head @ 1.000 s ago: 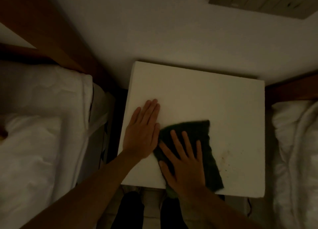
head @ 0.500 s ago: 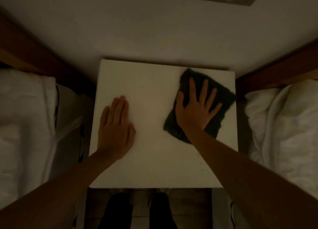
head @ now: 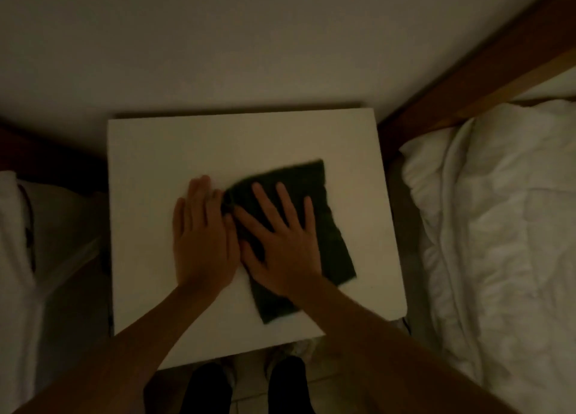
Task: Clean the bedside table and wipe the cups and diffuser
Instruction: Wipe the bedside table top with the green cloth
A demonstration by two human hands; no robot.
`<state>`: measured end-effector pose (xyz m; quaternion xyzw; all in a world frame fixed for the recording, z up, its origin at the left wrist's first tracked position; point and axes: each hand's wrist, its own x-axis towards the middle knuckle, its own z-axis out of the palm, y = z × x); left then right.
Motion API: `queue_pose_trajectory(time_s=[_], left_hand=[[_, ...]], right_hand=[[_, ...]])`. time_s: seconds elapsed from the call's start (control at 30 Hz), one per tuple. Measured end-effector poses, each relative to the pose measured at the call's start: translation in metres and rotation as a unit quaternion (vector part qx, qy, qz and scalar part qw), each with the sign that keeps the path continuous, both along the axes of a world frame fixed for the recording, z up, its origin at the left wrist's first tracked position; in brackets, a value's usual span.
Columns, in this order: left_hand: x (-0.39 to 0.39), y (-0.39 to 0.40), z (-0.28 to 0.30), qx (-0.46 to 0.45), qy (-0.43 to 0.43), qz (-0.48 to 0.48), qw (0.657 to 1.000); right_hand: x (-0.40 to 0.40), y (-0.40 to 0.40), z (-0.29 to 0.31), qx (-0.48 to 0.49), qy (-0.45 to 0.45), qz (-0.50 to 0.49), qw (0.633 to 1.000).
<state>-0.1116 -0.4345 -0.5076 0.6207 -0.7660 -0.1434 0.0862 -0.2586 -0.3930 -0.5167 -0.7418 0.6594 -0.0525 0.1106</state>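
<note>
The white square bedside table (head: pixel 162 152) stands against the wall in dim light. A dark green cloth (head: pixel 324 226) lies flat on its middle and right part. My right hand (head: pixel 280 242) presses down on the cloth with fingers spread and straight. My left hand (head: pixel 202 236) lies flat on the bare tabletop just left of the cloth, its thumb side touching the cloth's edge. No cups or diffuser are in view.
A bed with white bedding (head: pixel 498 226) flanks the table on the right, with a wooden headboard (head: pixel 467 80) behind it. Another white bed (head: pixel 18 242) sits on the left. My dark shoes (head: pixel 249 388) stand on the floor below the table's front edge.
My right hand slid the cloth from the table's far right corner back toward the middle, beside my left hand. The view also shifted, so the table sits more to the left.
</note>
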Motion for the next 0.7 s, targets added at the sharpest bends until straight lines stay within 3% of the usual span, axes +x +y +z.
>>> queue_pose_trajectory(time_s=[0.07, 0.17, 0.27, 0.33, 0.43, 0.57, 0.63, 0.7], left_hand=[[-0.005, 0.001, -0.001, -0.001, -0.053, -0.022, 0.998], [-0.006, -0.005, -0.003, 0.002, -0.117, -0.075, 0.990], [-0.015, -0.008, -0.002, 0.006, -0.120, -0.063, 0.991], [-0.022, -0.006, 0.000, 0.010, -0.118, -0.043, 0.992], [-0.026, -0.007, -0.001, 0.000, -0.104, -0.077, 0.992], [-0.030, -0.016, -0.003, -0.029, -0.058, -0.270, 0.961], [-0.032, -0.019, -0.003, -0.035, -0.051, -0.304, 0.951], [-0.031, -0.020, -0.004, -0.034, -0.048, -0.296, 0.953]], right_hand=[[-0.017, -0.045, -0.003, -0.010, 0.005, -0.010, 1.000], [-0.042, -0.095, -0.003, -0.001, 0.010, -0.125, 0.992], [-0.075, -0.118, 0.003, 0.020, -0.008, -0.298, 0.954], [-0.097, -0.115, 0.005, 0.030, -0.010, -0.360, 0.933], [-0.108, -0.073, 0.006, 0.031, -0.002, -0.404, 0.914], [-0.082, 0.030, 0.010, 0.044, 0.014, -0.463, 0.885], [-0.065, 0.074, 0.012, 0.052, 0.028, -0.458, 0.887], [-0.051, 0.097, 0.013, 0.068, 0.031, -0.391, 0.917]])
